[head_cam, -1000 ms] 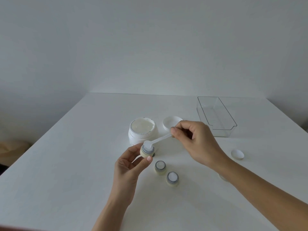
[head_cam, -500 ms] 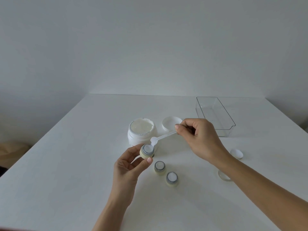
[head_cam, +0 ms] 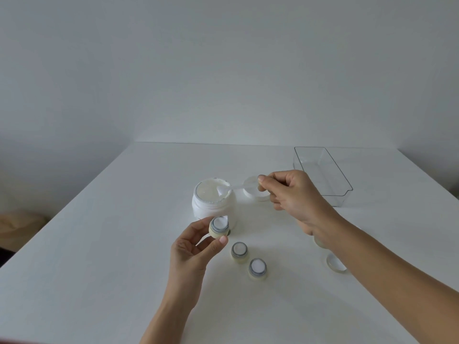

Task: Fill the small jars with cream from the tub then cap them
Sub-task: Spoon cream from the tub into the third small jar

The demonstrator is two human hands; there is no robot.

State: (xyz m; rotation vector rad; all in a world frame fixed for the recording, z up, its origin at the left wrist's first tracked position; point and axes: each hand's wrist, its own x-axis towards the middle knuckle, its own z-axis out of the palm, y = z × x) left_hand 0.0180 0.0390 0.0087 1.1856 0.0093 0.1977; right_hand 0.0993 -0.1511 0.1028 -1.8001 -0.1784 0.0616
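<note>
2 open jars (head_cam: pixel 239 252) stand nearby; left hand (head_cam: pixel 191 249) fingers pinch 1 jar (head_cam: pixel 219 227), right hand (head_cam: pixel 293 194) fingers grip a spatula (head_cam: pixel 229 187) (tip in tub (head_cam: pixel 213 198)).

We hold a small jar (head_cam: pixel 219 227) in our left hand (head_cam: pixel 192 254), pinched between thumb and fingers just in front of the open tub (head_cam: pixel 213 197) of cream. Our right hand (head_cam: pixel 295 194) grips a white spatula (head_cam: pixel 229 187), its tip resting in the tub. Two more filled jars (head_cam: pixel 239 252) (head_cam: pixel 257 268) stand uncapped on the white table (head_cam: pixel 99 244), a cap (head_cam: pixel 335 264) near our right forearm, a clear tray (head_cam: pixel 323 175) beyond.
</note>
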